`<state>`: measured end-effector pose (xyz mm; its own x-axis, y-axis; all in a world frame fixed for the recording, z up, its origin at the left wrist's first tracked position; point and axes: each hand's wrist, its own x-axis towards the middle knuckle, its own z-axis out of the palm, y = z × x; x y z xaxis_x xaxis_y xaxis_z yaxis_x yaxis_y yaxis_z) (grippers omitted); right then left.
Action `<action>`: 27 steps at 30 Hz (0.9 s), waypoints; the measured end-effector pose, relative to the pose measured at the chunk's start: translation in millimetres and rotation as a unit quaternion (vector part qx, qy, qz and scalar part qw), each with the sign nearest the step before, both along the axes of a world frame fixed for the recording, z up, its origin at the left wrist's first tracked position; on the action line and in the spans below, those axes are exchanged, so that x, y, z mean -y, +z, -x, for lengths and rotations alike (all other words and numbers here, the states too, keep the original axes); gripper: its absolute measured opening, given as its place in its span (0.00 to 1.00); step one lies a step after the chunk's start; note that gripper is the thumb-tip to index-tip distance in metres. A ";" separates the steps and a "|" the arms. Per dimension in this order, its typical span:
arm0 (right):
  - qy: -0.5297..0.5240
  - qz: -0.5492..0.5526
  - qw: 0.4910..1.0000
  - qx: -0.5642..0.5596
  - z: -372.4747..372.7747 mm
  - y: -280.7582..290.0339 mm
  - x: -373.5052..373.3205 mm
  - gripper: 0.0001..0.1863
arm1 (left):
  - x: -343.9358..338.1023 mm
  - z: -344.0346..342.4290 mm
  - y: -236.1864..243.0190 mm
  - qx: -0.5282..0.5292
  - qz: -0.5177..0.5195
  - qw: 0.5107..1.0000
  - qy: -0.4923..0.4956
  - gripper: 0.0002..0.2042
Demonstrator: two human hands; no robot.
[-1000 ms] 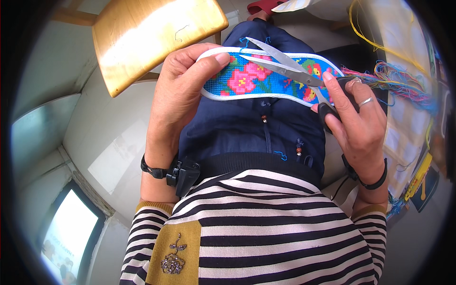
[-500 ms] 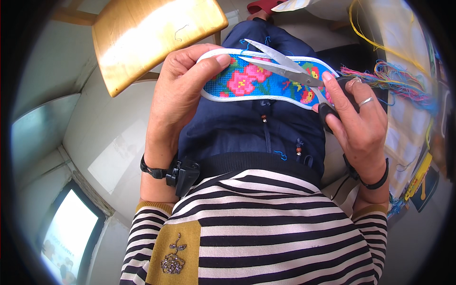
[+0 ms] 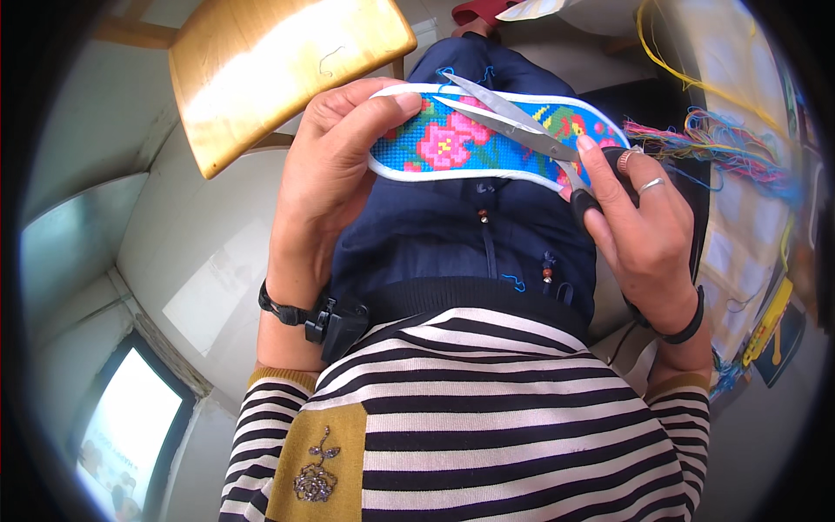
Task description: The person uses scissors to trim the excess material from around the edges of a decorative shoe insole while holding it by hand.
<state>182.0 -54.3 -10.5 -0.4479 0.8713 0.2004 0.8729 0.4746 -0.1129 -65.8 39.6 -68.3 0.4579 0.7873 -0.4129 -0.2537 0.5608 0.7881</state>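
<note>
A cross-stitched insole [image 3: 444, 143], blue with pink flowers and a white border, lies crosswise above my lap. My left hand [image 3: 323, 163] pinches its left end, thumb on top. My right hand [image 3: 639, 228] is closed on black-handled metal scissors [image 3: 517, 129], their blades slightly parted across the insole, pointing left toward its upper edge. A loose blue thread [image 3: 446, 73] is beside the upper blade tip. The right hand's fingertips are over the insole's right end; whether they grip it too is unclear.
A wooden chair [image 3: 270, 65] is at the upper left. On the right, a pale checked cloth [image 3: 731, 248] bears tangled coloured threads [image 3: 722, 148], yellow strands and a small yellow object [image 3: 767, 322]. A bright screen or pane [image 3: 135, 418] shows at the lower left.
My right hand and the scissors have shifted a little to the left. The insole's left part has risen slightly, with my left hand still holding it.
</note>
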 end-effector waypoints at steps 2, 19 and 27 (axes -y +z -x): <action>-0.010 0.009 1.000 -0.009 3.4 -1.0 1.3 0.29 | -0.5 -1.4 0.4 0.006 0.018 1.000 0.013 0.09; -0.079 0.076 0.983 -0.146 15.3 -16.4 8.5 0.28 | -5.3 -0.4 -1.4 0.072 0.067 0.992 0.078 0.08; -0.052 0.039 0.996 -0.068 7.7 -5.3 4.6 0.30 | -4.3 -2.8 5.2 0.042 0.059 0.995 0.072 0.06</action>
